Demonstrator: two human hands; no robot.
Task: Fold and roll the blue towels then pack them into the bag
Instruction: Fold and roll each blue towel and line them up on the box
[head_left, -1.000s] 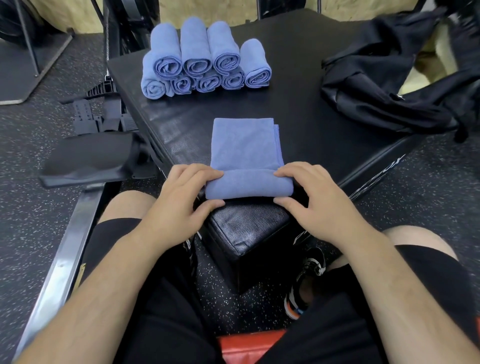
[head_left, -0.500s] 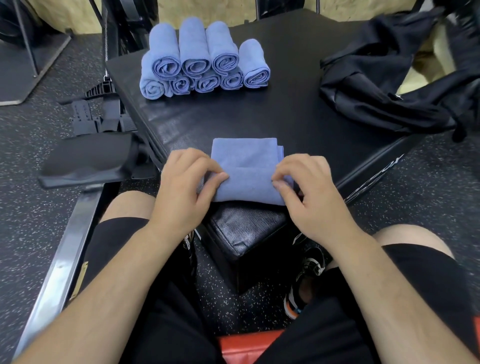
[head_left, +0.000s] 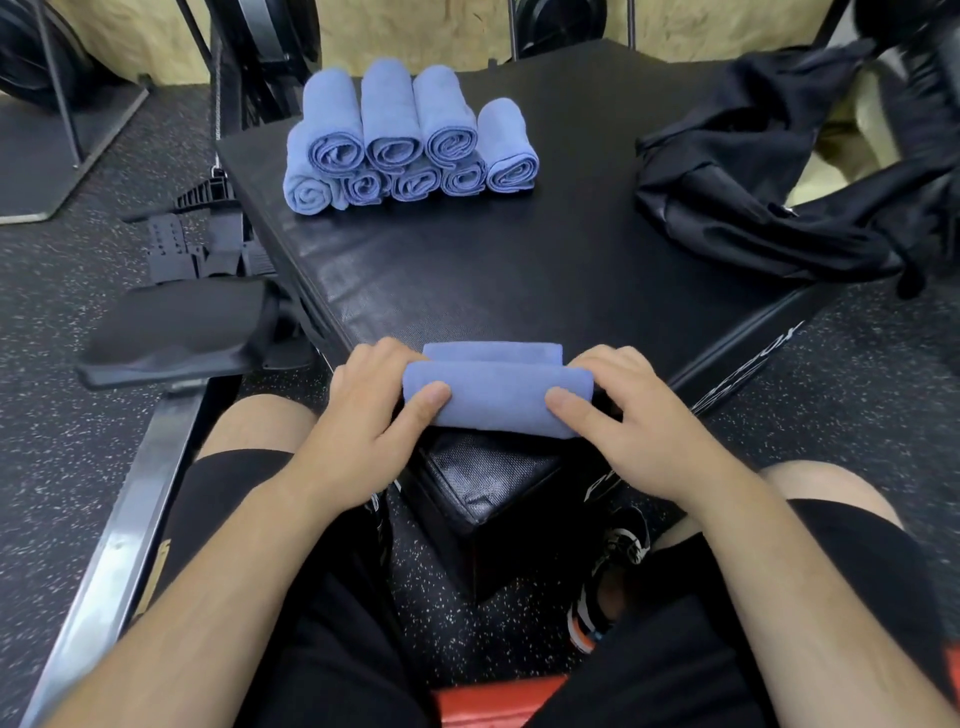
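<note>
Speckled dark rubber floor (head_left: 67, 467) all round. Black padded surface (head_left: 493, 270) fills the middle, one corner pointing at the person, who sits with bare knees either side of it. Black bag (head_left: 753, 208) lies slumped and crumpled on the far right part of the surface, partly hanging past the edge; cannot tell whether it is open. Stack of rolled blue towels (head_left: 405, 140) sits at the far left of the surface, two layers, three rolls on top of the lower row, spiral ends facing the camera, well apart from the bag. Black seat pad (head_left: 176, 332) on a metal rail (head_left: 119, 545) sits left of the surface. One blue towel (head_left: 498, 400) lies at the near corner, mostly rolled up, a short flat strip showing just beyond the roll. Left hand (head_left: 363, 426) grips the roll's left end, thumb on the near side, fingers curled over the top. Right hand (head_left: 634, 431) grips the right end the same way. Shoe (head_left: 613, 571) shows below the surface on the right.
</note>
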